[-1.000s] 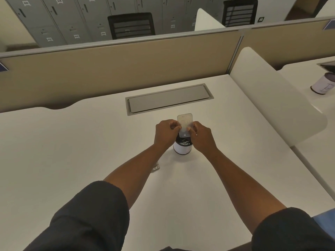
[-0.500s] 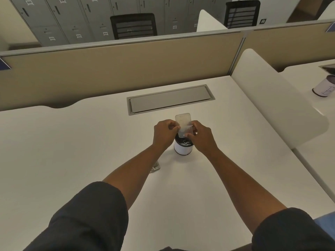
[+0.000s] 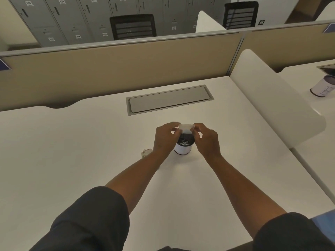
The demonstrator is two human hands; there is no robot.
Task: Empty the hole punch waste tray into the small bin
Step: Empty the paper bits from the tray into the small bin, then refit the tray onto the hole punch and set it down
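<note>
White desk (image 3: 72, 151) fills most of the frame, bare apart from a grey cable hatch (image 3: 169, 99) above centre and the work going on just below it. Tan partition (image 3: 117, 69) runs across the upper third; grey lockers (image 3: 72, 17) and two black chairs behind it, upper left and upper right. Both forearms reach in from the bottom corners and meet at frame centre. Left hand (image 3: 165, 139) and right hand (image 3: 206, 140) each pinch one end of the clear waste tray (image 3: 186, 128), thumb and fingertips closed on it, holding it right above the open mouth of the small bin (image 3: 183, 148). Bin is a white cylinder with dark inside, standing upright on the desk between the wrists. Small pale dots show at the bottom of the bin (image 3: 184, 142), likely paper punchings, so tipping looks mostly done. Cannot tell whether the tray is empty; it is slightly blurred. Hole punch (image 3: 146, 152) lies on the desk just left of the left wrist, partly hidden. Left to do, by my reading: any last shake-out, then refit the tray to the punch.
</note>
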